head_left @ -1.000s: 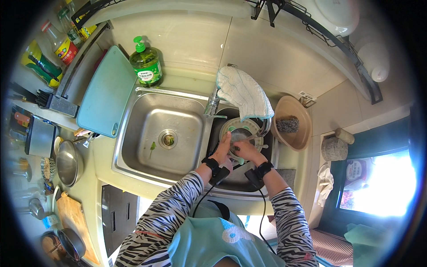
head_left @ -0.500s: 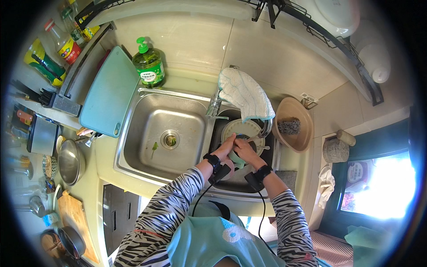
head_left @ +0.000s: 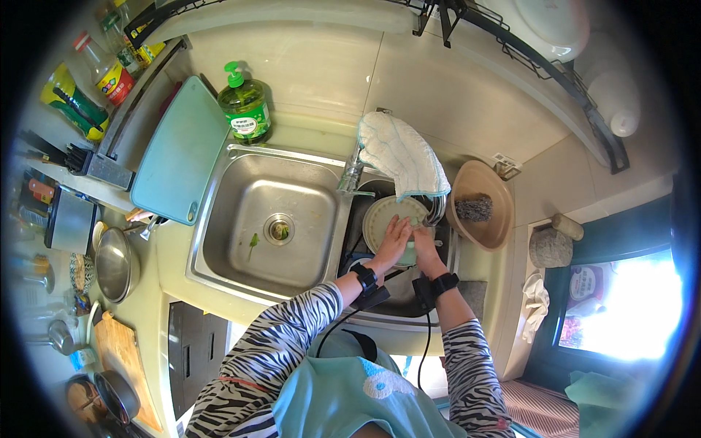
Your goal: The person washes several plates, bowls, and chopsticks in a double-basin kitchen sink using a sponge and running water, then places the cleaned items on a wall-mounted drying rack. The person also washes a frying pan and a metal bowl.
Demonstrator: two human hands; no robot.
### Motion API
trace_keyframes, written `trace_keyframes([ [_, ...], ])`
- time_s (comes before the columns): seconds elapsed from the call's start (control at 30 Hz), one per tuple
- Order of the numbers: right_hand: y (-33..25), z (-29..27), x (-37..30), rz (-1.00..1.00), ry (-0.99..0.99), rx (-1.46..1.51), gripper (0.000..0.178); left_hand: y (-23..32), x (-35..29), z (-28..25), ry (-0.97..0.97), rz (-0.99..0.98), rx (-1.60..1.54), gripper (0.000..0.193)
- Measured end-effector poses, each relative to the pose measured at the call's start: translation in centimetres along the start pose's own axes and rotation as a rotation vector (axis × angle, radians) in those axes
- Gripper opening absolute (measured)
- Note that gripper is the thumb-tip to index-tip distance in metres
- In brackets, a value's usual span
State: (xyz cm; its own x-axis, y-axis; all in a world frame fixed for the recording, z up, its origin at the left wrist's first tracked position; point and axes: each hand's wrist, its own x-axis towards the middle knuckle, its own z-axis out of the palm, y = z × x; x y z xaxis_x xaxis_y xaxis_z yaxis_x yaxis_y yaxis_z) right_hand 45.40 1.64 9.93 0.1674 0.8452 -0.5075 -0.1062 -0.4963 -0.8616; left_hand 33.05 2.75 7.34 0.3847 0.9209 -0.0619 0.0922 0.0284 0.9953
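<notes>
Black-and-white zebra-striped fabric sleeves (head_left: 292, 332) span the bottom of the frame. Right of centre, the left hand (head_left: 394, 241), fingers extended, and the right hand (head_left: 426, 250) meet at a pale green rounded dish (head_left: 409, 255) over a grey metal basin (head_left: 398, 293); whether either grasps it, I cannot tell. Just beyond is a round, pale plate (head_left: 374, 217); farther up, a white cloth (head_left: 401, 157) drapes over the silver metal faucet (head_left: 350, 175).

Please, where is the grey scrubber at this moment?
In the head view, the grey scrubber lies inside the tan basin, right of the draped white cloth.
</notes>
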Motion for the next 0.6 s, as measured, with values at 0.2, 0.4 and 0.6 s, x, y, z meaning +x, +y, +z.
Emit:
trace_keyframes([
  [0.2, -3.2, -3.3, 0.2, -0.652, -0.455, -0.903, 0.067, 0.5, -0.6, -1.5, -0.148, 0.240, -0.139, 0.058],
  [0.4, -3.1, -2.3, 0.3, 0.061, -0.404, 0.053, 0.075, 1.4, -1.5, -3.9, -0.288, -0.300, -0.573, 0.067],
  [0.6, 1.1, -3.7, 2.0, -0.123, -0.323, 0.101, 0.047, 0.6, -2.4, -5.1, -0.271, -0.856, -0.989, 0.069],
])
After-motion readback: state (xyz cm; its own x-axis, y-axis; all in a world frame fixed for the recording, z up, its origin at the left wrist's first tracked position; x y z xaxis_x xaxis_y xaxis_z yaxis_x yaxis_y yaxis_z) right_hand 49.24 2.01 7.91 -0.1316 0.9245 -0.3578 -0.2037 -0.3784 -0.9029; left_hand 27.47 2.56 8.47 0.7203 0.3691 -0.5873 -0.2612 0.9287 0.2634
